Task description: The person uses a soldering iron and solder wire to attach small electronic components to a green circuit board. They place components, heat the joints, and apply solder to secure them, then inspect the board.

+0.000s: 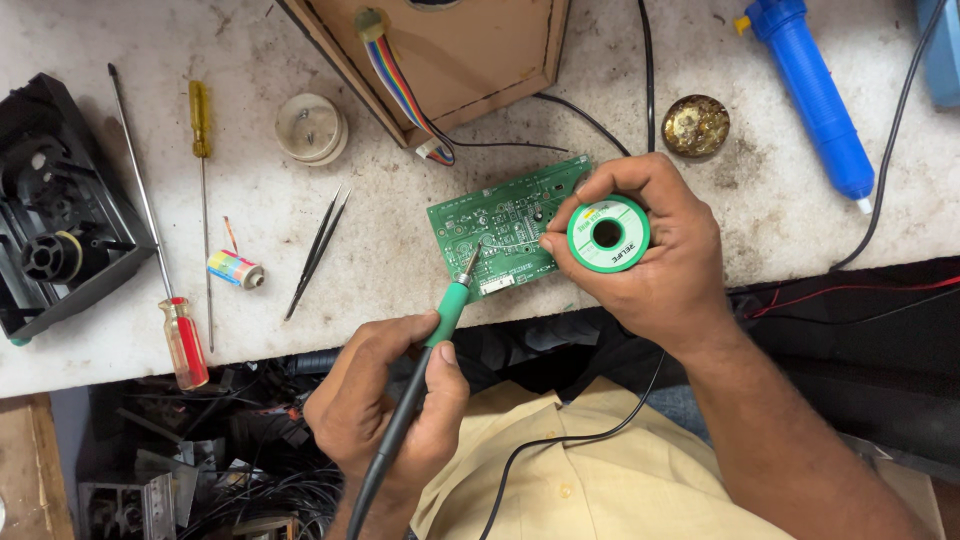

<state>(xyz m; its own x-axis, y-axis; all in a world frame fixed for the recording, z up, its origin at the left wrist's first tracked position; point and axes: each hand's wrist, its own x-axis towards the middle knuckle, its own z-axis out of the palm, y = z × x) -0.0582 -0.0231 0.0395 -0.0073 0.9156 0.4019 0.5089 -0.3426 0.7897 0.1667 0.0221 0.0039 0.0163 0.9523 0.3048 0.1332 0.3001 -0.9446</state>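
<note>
A green circuit board [500, 225] lies on the white workbench near its front edge. My left hand [385, 405] grips a soldering iron [445, 310] with a green collar and black handle; its tip touches the board's lower left area. My right hand [655, 255] holds a green spool of solder wire [608, 234] over the board's right end, and a thin strand runs from the spool toward the iron tip. The board's right part is hidden under this hand.
Left of the board lie black tweezers [318, 250], a striped small roll [235, 269], a red-handled screwdriver [183, 340] and a yellow-handled one [201, 120]. A black stand [60, 210] sits far left. Behind are a brown box with ribbon cable [470, 50], a brass tin [695, 125] and a blue desoldering pump [815, 95].
</note>
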